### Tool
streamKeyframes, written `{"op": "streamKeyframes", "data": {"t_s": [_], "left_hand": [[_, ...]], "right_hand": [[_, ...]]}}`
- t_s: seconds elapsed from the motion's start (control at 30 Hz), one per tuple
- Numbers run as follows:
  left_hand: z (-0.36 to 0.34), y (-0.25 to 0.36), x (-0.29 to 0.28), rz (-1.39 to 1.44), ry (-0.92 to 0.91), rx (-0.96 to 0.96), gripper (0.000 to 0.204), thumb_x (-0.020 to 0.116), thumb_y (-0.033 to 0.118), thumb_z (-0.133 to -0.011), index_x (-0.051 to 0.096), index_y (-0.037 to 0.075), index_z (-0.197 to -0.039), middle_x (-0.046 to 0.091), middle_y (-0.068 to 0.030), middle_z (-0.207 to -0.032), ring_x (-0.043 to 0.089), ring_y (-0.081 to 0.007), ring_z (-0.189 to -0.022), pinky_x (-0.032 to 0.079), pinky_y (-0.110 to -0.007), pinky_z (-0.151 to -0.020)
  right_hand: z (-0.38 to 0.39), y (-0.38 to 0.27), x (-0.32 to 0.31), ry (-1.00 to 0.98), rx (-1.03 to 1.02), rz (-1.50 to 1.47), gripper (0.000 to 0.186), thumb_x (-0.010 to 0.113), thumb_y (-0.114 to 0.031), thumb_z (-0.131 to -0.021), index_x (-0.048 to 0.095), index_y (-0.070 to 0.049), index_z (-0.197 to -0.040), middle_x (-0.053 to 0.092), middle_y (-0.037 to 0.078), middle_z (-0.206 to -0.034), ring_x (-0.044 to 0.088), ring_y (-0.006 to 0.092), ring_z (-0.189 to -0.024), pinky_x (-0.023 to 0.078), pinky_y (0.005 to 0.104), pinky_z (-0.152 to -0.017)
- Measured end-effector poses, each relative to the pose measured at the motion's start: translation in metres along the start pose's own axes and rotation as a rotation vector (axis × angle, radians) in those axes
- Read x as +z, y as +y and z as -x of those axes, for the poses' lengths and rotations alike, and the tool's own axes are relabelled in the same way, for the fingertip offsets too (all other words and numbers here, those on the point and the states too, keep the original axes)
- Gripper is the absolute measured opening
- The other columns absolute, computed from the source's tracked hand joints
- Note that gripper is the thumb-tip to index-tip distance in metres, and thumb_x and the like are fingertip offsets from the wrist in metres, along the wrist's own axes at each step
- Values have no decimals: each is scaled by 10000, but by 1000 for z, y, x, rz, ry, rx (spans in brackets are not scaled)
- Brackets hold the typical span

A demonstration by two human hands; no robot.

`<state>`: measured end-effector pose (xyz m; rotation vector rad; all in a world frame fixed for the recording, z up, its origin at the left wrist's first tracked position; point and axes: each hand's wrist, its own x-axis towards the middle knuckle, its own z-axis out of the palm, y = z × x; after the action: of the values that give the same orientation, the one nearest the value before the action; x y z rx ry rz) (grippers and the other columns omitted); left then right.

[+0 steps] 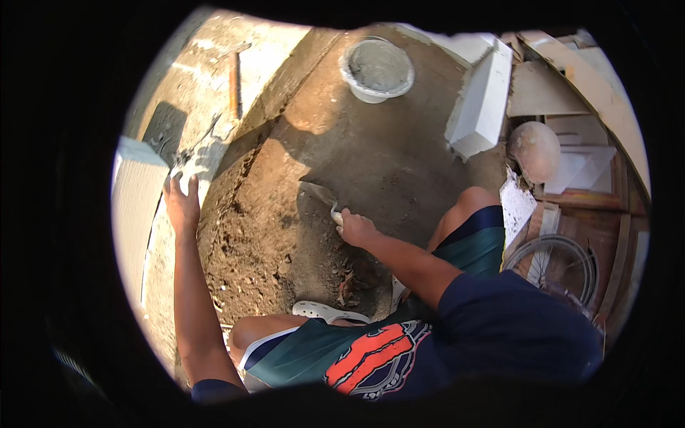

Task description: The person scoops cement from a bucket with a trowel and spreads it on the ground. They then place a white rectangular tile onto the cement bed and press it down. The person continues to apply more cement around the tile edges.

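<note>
We crouch over bare dirt, our right hand [354, 227] clenched around a trowel [319, 194] touching the ground, our left hand [181, 203] spread on a block [135, 207], the mortar bucket [377, 69] standing full beyond.

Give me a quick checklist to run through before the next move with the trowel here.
1. Right hand grips the trowel handle: ok.
2. Trowel blade down on the soil: ok, the blade lies low over the dirt, though contact cannot be told.
3. Left hand braced on the block at the left: ok, it rests at the block's edge.
4. Mortar in the bucket: ok, grey mix fills it, but it stands far ahead of the trowel.
5. Mortar on the blade: cannot tell, it is in shadow.
6. Sandal clear of the trowel: ok.
</note>
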<state>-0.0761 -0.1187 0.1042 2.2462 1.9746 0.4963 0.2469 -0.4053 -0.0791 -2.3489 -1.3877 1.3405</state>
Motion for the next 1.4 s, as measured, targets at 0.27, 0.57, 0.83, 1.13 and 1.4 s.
{"op": "streamKeyframes", "data": {"t_s": [0.27,0.57,0.83,1.13,1.4], "left_hand": [[-11,-72,104,-587,-102,238,917,297,823,-1010,342,191,-1673,345,-163,-1703,295,-353,-1590,244,-621,-1283],[-9,-90,117,-350,40,323,804,528,637,-1026,339,191,-1667,356,-136,-1695,317,-339,-1570,215,-547,-1295],[-6,-89,120,-317,102,375,838,420,737,-1030,342,203,-1672,337,-135,-1708,306,-336,-1569,192,-555,-1294],[-6,-85,110,-346,34,341,751,528,602,-1033,400,176,-1637,388,-141,-1675,339,-333,-1551,222,-536,-1285],[-7,-92,116,-319,78,389,758,504,635,-1044,398,168,-1632,394,-115,-1675,369,-321,-1532,246,-522,-1275]], "right_hand": [[-13,150,-98,456,811,-831,513,792,-370,-911,612,-37,-1257,750,139,-1012,748,249,-762,605,431,-589],[80,-100,226,-43,-105,-388,430,481,-407,-1037,584,-82,-1298,720,271,-1203,708,470,-1132,559,573,-959],[47,79,-8,719,748,-534,379,733,-216,-931,573,-55,-1234,744,223,-1077,760,381,-968,596,511,-799],[89,-93,258,96,-41,-255,369,508,-383,-1032,577,-96,-1253,756,231,-1114,742,431,-1064,580,550,-891],[108,88,38,666,784,-551,454,768,-318,-925,581,-66,-1254,731,244,-1169,705,454,-1124,556,562,-936]]}}
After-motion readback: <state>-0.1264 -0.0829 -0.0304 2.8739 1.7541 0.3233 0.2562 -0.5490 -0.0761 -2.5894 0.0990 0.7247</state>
